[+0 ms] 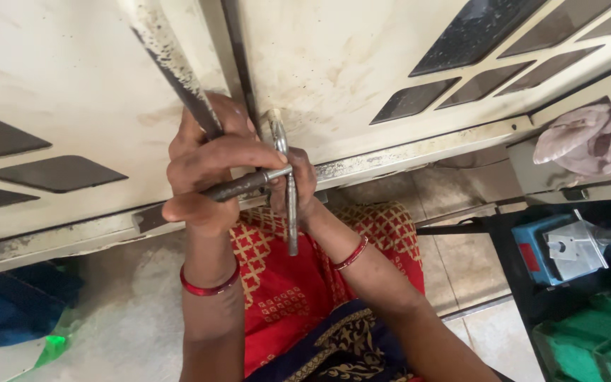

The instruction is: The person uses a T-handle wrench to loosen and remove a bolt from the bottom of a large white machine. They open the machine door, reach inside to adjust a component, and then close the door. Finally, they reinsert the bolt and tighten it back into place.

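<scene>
My left hand (210, 170) is wrapped around a dark, worn metal bar (178, 74) that slants up to the top left; a short dark rod with a silver tip (245, 184) pokes out from under its fingers. My right hand (302, 184) sits just behind it, gripping a slim silver metal tool (290, 212) that stands nearly vertical against the lower edge of a cream metal panel (334, 64) with dark slots. Both wrists wear red bangles. The tool's upper end touches the panel near a vertical seam.
A red patterned garment (284, 297) lies below my arms over a tiled floor (454, 247). At right stand a blue box with a grey metal bracket (567, 247), a green case (588, 339) and a pale cloth (588, 138). Blue fabric (8, 311) lies at left.
</scene>
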